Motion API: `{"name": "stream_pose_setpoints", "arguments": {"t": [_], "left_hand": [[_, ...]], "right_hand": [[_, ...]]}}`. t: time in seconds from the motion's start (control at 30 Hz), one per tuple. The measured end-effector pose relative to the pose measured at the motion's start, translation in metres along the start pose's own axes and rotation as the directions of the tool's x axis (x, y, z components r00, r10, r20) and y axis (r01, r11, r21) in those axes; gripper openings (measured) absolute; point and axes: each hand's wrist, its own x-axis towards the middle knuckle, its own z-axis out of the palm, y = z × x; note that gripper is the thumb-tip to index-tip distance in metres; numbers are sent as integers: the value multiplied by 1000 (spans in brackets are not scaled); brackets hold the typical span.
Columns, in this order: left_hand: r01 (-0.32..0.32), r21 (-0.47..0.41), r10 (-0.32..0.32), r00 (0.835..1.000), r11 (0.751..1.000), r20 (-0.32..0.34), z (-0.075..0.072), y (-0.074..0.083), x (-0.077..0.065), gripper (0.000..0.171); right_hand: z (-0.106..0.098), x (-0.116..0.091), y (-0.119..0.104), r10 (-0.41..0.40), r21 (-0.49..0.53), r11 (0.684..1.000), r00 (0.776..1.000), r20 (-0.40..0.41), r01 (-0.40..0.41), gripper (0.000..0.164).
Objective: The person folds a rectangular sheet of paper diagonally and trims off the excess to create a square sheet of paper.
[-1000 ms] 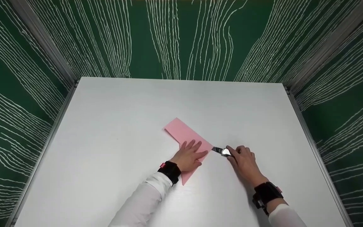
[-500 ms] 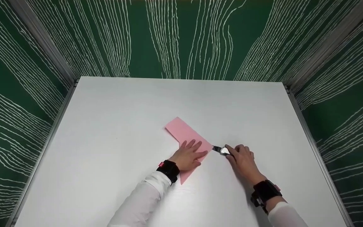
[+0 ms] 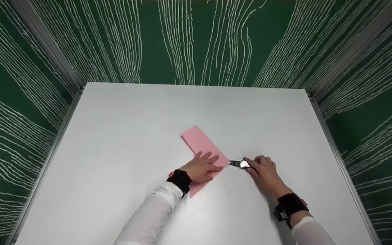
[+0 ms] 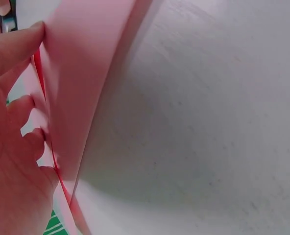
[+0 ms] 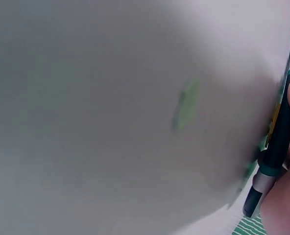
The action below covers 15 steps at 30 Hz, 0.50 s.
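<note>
A folded sheet of pink paper [image 3: 204, 143] lies on the white table, one strip angled to the upper left and a pointed part toward the front. My left hand [image 3: 201, 168] rests on it with fingers spread. In the left wrist view the paper's layers [image 4: 81, 73] stand slightly apart along an edge beside the fingers. My right hand [image 3: 264, 173] grips a utility knife [image 3: 244, 164], whose blade end meets the paper's right corner. The right wrist view shows the knife's black and teal handle [image 5: 280, 132] under the thumb; whether the blade is inside the fold cannot be told.
The white tabletop [image 3: 131, 119] surrounds the paper, bounded by grey metal rails [image 3: 332, 146] at the sides. Green walls [image 3: 277, 27] with pale wavy lines stand behind and beside it. Each wrist wears a black camera band [image 3: 179, 183].
The paper has turned slightly clockwise: its upper end shifted right and its front tip shifted left. My left hand turned with it. The knife has levelled a little, staying at the right corner.
</note>
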Motion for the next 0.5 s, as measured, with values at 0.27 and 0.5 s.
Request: {"name": "stream_pose_setpoints", "arguments": {"t": [0.27, 0.5], "left_hand": [[-28, -18, 28, 999, 999, 16, -1, -5, 3, 52], [-39, -69, 41, 999, 997, 22, 0, -11, 0, 53]], "right_hand": [[2, 3, 3, -11, -13, 1000, 1000, -4, 11, 40], [2, 1, -2, 17, 1, 1000, 999, 29, -17, 38]]}}
